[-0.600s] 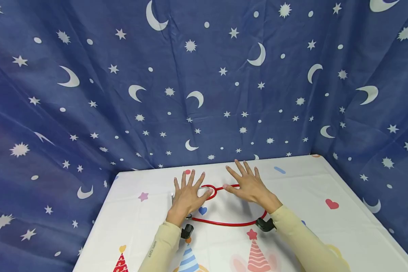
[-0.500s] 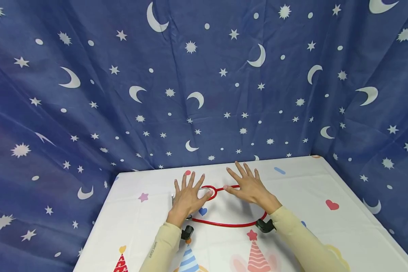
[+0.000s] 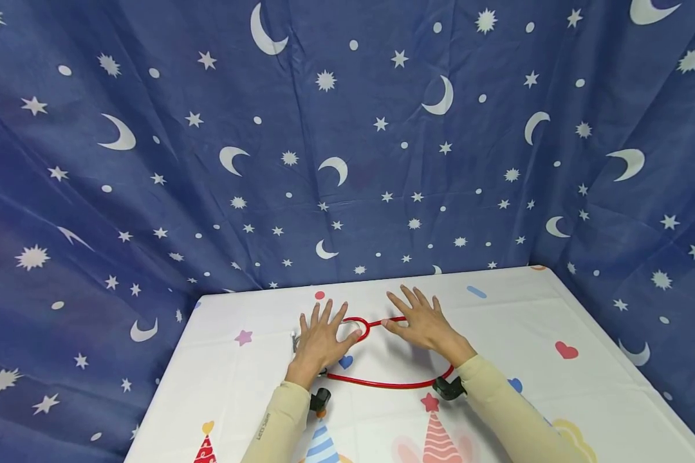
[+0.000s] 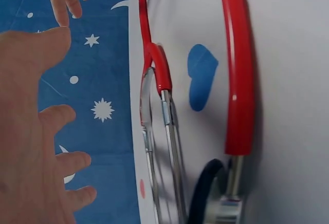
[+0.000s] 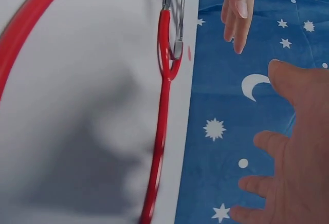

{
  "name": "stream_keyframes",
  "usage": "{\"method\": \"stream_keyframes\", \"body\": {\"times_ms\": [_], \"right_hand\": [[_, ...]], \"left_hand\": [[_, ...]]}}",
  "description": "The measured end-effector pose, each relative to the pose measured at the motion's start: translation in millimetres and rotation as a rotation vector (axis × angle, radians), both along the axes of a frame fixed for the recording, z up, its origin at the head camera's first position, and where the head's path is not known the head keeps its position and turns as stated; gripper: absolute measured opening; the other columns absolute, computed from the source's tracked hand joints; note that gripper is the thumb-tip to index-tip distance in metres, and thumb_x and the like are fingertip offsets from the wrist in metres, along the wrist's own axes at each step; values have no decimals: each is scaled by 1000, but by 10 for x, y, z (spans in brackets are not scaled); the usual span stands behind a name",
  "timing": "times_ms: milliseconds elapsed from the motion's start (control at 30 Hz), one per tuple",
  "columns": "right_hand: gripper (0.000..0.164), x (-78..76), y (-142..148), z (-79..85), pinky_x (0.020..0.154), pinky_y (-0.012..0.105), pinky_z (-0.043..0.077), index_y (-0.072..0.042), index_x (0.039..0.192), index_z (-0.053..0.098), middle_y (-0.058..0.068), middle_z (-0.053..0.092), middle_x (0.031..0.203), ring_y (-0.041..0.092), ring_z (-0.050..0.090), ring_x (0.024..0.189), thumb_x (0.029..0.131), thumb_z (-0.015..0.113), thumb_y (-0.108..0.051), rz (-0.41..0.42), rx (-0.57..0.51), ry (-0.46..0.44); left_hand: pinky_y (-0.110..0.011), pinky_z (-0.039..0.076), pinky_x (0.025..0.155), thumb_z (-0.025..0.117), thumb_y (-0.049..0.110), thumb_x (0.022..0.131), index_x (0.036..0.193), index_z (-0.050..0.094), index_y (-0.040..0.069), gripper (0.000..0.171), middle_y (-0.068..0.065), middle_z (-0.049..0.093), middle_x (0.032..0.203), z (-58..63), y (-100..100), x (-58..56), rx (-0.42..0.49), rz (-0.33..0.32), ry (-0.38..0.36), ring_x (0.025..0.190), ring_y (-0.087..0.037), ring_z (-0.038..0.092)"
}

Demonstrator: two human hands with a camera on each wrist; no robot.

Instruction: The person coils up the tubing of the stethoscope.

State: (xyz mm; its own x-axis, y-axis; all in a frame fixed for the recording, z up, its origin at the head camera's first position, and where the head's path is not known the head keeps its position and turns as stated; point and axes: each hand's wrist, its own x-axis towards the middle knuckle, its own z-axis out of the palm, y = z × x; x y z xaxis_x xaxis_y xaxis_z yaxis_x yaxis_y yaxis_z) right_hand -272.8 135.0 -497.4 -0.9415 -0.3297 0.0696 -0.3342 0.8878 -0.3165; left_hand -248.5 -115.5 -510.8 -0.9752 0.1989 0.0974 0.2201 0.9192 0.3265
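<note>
A stethoscope with red tubing [image 3: 382,385] lies on the white cloth, its tube bent in a wide loop. Above its left part hovers my left hand [image 3: 318,344], fingers spread and straight, holding nothing. My right hand [image 3: 425,328] hovers over the loop's right part, likewise spread and touching nothing that I can see. In the left wrist view the metal ear tubes [image 4: 174,152] run down from the red fork, and part of the metal chest piece [image 4: 226,211] shows at the bottom edge. The right wrist view shows the fork [image 5: 165,70] of the tubing beyond the right hand's shadow.
The table's cloth [image 3: 237,379] is printed with hearts, stars and party hats. A blue curtain [image 3: 347,161] with moons and stars hangs behind the table and along both sides. Dark wrist cameras [image 3: 320,400] sit under both wrists.
Both hands have sunk slightly down in the head view, their fingers still spread. The stethoscope stays where it lay.
</note>
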Motion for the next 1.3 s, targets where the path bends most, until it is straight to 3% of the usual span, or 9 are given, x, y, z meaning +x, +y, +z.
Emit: {"method": "stream_keyframes", "body": {"times_ms": [533,900,1300], "right_hand": [[70,-36,-69,-201,114,72,14,-28,153,35,13,28,161,42,23,148,93,50,-61,-35,-43,-82],[70,-26,-116,-332,114,70,19,-26,150,40,13,39,155,39,33,144,93,48,-65,-42,-2,-117],[64,21,-139,-380,113,70,20,-21,143,52,12,51,144,34,42,139,88,66,-51,-39,24,-94]], "left_hand": [[-65,17,118,56,63,89,152,38,23,76,-13,34,158,-179,11,-45,31,33,-61,148,-40,25],[-64,20,117,68,55,85,150,40,21,79,-13,46,150,-255,10,-67,14,41,-71,142,-38,35],[-60,25,115,74,38,85,147,45,17,71,-13,53,136,-330,-6,-61,50,42,-27,131,-36,44]]}}
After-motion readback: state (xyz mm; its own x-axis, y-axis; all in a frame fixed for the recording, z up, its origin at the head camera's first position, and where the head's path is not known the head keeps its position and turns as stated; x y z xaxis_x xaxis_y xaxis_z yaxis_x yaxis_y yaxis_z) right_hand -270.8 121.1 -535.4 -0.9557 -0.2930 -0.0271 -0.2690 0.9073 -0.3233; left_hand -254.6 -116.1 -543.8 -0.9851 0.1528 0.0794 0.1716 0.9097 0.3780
